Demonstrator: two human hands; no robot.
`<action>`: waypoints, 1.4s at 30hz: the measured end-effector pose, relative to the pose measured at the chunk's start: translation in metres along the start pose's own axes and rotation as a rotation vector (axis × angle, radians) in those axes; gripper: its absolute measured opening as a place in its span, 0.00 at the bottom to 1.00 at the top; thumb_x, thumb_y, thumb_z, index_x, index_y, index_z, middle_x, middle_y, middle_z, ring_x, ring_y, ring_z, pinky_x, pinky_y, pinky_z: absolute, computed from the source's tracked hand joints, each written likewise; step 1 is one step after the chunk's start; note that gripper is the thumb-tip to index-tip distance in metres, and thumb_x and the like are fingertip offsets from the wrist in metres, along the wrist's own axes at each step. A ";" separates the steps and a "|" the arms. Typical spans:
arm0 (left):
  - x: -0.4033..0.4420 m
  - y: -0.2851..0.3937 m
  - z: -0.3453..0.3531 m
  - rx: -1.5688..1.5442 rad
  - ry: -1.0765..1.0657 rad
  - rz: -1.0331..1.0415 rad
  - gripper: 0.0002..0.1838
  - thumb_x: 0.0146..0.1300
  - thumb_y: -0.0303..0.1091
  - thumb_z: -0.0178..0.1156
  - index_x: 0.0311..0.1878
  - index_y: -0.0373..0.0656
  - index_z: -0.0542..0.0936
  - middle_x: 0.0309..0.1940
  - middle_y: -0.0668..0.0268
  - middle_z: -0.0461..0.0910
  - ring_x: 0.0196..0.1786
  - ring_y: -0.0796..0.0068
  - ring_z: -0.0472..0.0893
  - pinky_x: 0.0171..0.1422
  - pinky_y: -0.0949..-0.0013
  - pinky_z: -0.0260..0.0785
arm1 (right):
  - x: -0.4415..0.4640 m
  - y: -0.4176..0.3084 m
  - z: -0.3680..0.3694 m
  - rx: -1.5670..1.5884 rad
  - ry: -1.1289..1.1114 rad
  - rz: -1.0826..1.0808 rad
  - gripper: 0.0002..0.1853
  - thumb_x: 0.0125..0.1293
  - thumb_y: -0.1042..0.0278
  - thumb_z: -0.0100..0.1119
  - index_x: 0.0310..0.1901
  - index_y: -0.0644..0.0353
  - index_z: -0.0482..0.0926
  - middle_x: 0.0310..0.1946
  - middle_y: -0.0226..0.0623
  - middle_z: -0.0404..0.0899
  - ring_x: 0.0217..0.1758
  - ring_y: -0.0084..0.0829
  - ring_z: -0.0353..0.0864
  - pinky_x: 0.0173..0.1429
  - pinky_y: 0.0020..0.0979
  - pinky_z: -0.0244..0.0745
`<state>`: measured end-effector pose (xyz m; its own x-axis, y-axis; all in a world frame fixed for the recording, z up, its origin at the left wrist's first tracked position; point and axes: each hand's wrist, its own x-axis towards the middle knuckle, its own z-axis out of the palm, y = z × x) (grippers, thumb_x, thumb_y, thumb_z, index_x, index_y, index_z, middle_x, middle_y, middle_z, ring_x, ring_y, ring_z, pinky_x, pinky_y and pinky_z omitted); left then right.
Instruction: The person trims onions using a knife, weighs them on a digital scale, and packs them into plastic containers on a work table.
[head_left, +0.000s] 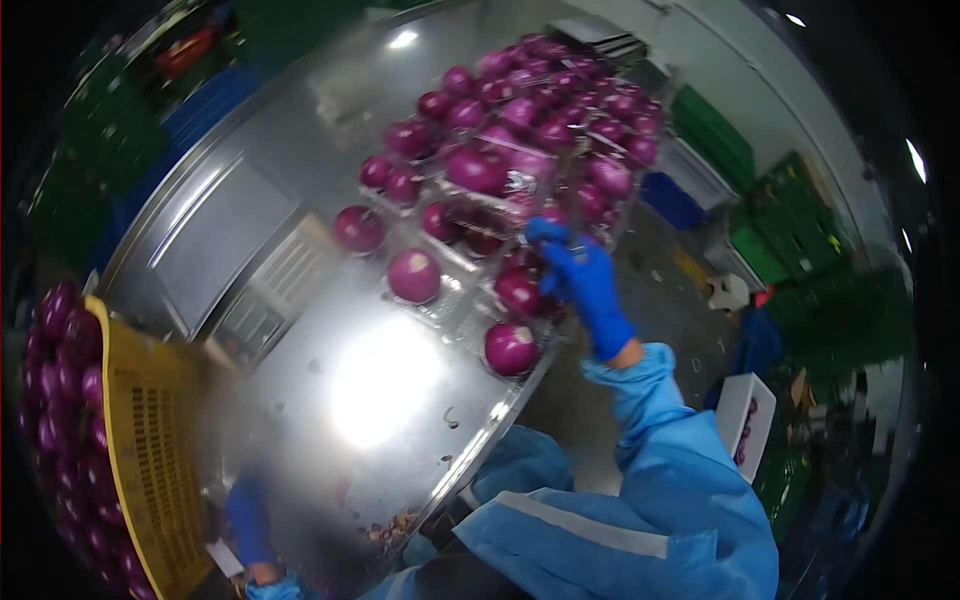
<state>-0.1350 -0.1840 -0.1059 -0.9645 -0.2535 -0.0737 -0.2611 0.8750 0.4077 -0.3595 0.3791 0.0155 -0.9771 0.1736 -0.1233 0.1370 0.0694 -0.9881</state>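
My right hand [582, 283], in a blue glove, is closed at the near corner of a clear plastic tray [498, 226] with red onions in it. This tray appears raised over other onion-filled trays. Close by, single red onions [414, 276] sit in more clear trays along the front of the pile; one onion [511, 349] lies near the table's edge. My left hand [249, 515], also gloved in blue, is low over the table beside the yellow crate [160, 450]. Blur and haze hide its fingers.
Red onions [62, 400] fill the yellow crate at left. The steel table [300, 420] carries onion-skin scraps [390, 530] near its front edge. Right of it, on the floor, are green crates [790, 225], a blue bin [672, 200] and a white box [744, 425] containing onions.
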 end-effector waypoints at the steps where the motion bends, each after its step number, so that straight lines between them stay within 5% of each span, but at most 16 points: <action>1: -0.006 0.001 0.001 0.132 0.064 0.132 0.17 0.63 0.25 0.53 0.53 0.29 0.77 0.43 0.44 0.81 0.46 0.47 0.81 0.51 0.57 0.72 | -0.008 0.004 0.011 0.057 -0.114 -0.096 0.18 0.68 0.67 0.59 0.59 0.58 0.76 0.47 0.32 0.82 0.27 0.18 0.77 0.29 0.21 0.73; 5: -0.002 -0.003 -0.001 0.252 0.175 0.261 0.07 0.55 0.23 0.58 0.38 0.35 0.79 0.31 0.50 0.81 0.34 0.50 0.81 0.39 0.59 0.72 | -0.050 0.015 0.055 0.048 -0.319 -0.029 0.19 0.68 0.71 0.57 0.60 0.63 0.74 0.56 0.34 0.78 0.29 0.18 0.79 0.32 0.22 0.76; 8: 0.002 -0.004 -0.006 0.328 0.159 0.174 0.07 0.48 0.22 0.64 0.32 0.37 0.77 0.24 0.59 0.78 0.28 0.68 0.75 0.34 0.63 0.70 | -0.086 0.025 0.080 0.077 -0.443 0.019 0.20 0.67 0.71 0.58 0.60 0.62 0.74 0.56 0.34 0.78 0.28 0.18 0.79 0.32 0.22 0.76; 11: 0.006 0.014 -0.028 -0.259 0.007 -0.196 0.12 0.48 0.22 0.69 0.34 0.39 0.76 0.25 0.67 0.77 0.31 0.81 0.72 0.37 0.71 0.69 | -0.119 0.030 0.096 0.083 -0.481 0.105 0.20 0.68 0.69 0.56 0.60 0.61 0.74 0.56 0.34 0.79 0.31 0.15 0.78 0.34 0.19 0.74; 15: -0.003 0.030 -0.044 -0.446 0.363 0.058 0.15 0.57 0.19 0.62 0.49 0.37 0.83 0.32 0.67 0.80 0.35 0.76 0.76 0.42 0.72 0.70 | -0.138 0.032 0.110 0.078 -0.444 0.117 0.18 0.66 0.72 0.57 0.57 0.63 0.76 0.51 0.34 0.81 0.26 0.17 0.77 0.32 0.20 0.75; 17: -0.013 0.085 -0.058 -0.059 0.449 0.220 0.13 0.58 0.19 0.61 0.47 0.38 0.83 0.32 0.65 0.80 0.37 0.72 0.77 0.43 0.71 0.70 | -0.146 0.020 0.115 0.101 -0.439 0.135 0.17 0.66 0.74 0.56 0.56 0.65 0.76 0.51 0.36 0.82 0.25 0.16 0.76 0.31 0.20 0.73; 22: -0.002 0.137 0.096 -0.257 0.063 0.505 0.13 0.55 0.30 0.59 0.45 0.44 0.81 0.34 0.59 0.77 0.39 0.59 0.75 0.44 0.60 0.68 | -0.170 -0.004 0.160 0.107 -0.627 0.150 0.14 0.65 0.78 0.56 0.53 0.66 0.78 0.48 0.38 0.83 0.25 0.17 0.77 0.30 0.20 0.73; 23: 0.000 0.159 0.114 -0.534 -0.048 0.328 0.11 0.54 0.29 0.59 0.41 0.43 0.82 0.32 0.60 0.78 0.36 0.59 0.77 0.41 0.60 0.69 | -0.174 -0.002 0.170 0.089 -0.681 0.142 0.14 0.65 0.79 0.56 0.53 0.66 0.78 0.46 0.38 0.84 0.25 0.17 0.77 0.30 0.21 0.72; 25: 0.014 0.182 0.127 -0.751 0.008 0.566 0.07 0.50 0.36 0.63 0.29 0.44 0.82 0.25 0.61 0.79 0.30 0.61 0.80 0.36 0.60 0.70 | -0.181 0.004 0.183 0.038 -0.762 0.126 0.15 0.64 0.81 0.56 0.52 0.65 0.79 0.41 0.37 0.84 0.24 0.18 0.77 0.30 0.21 0.72; 28: 0.008 0.182 0.140 -0.345 -0.136 0.505 0.22 0.58 0.31 0.56 0.57 0.56 0.78 0.48 0.62 0.80 0.56 0.55 0.75 0.57 0.58 0.67 | -0.178 0.013 0.191 -0.039 -0.832 0.051 0.15 0.64 0.82 0.56 0.52 0.65 0.79 0.31 0.34 0.83 0.24 0.18 0.78 0.29 0.21 0.72; 30: 0.003 0.180 0.104 -0.256 0.263 0.608 0.24 0.57 0.34 0.59 0.59 0.53 0.77 0.49 0.59 0.79 0.56 0.54 0.76 0.58 0.57 0.68 | -0.176 0.002 0.196 0.001 -0.805 0.094 0.14 0.66 0.76 0.55 0.52 0.65 0.79 0.39 0.37 0.84 0.23 0.18 0.77 0.27 0.21 0.70; 32: 0.011 0.168 0.010 -0.170 0.338 0.546 0.23 0.58 0.41 0.63 0.57 0.48 0.77 0.48 0.59 0.80 0.53 0.56 0.79 0.56 0.59 0.71 | -0.171 0.004 0.191 -0.044 -0.815 0.149 0.13 0.66 0.73 0.54 0.51 0.65 0.79 0.43 0.38 0.84 0.22 0.18 0.75 0.26 0.21 0.69; 34: 0.022 0.115 -0.077 -0.020 0.369 0.417 0.28 0.55 0.28 0.65 0.61 0.43 0.74 0.58 0.55 0.74 0.62 0.55 0.72 0.67 0.57 0.65 | -0.170 0.003 0.198 0.012 -0.799 0.173 0.14 0.65 0.76 0.54 0.51 0.68 0.78 0.46 0.40 0.84 0.23 0.17 0.77 0.28 0.21 0.72; 38: 0.034 0.045 -0.246 0.067 0.944 0.165 0.27 0.53 0.17 0.60 0.60 0.37 0.74 0.58 0.57 0.75 0.65 0.61 0.71 0.69 0.61 0.62 | -0.174 0.004 0.213 -0.008 -0.836 0.180 0.14 0.63 0.80 0.54 0.51 0.70 0.78 0.48 0.42 0.83 0.25 0.18 0.78 0.30 0.21 0.75; 40: 0.039 0.023 -0.294 -0.370 1.062 0.022 0.28 0.55 0.16 0.59 0.62 0.37 0.72 0.59 0.59 0.74 0.65 0.66 0.71 0.71 0.65 0.61 | -0.180 0.005 0.221 0.006 -0.864 0.210 0.14 0.63 0.81 0.56 0.51 0.69 0.77 0.48 0.42 0.83 0.27 0.19 0.78 0.31 0.22 0.77; 42: 0.046 -0.079 -0.337 -0.129 1.027 -0.016 0.32 0.54 0.23 0.66 0.64 0.36 0.70 0.61 0.57 0.73 0.64 0.65 0.72 0.70 0.64 0.62 | -0.187 0.012 0.229 0.006 -0.896 0.201 0.14 0.64 0.81 0.56 0.51 0.69 0.77 0.48 0.42 0.83 0.28 0.19 0.79 0.31 0.22 0.77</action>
<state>-0.1457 -0.4042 0.1648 -0.4476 -0.5475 0.7070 -0.2090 0.8328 0.5126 -0.2129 0.1221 0.0055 -0.6966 -0.6446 -0.3151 0.3195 0.1145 -0.9406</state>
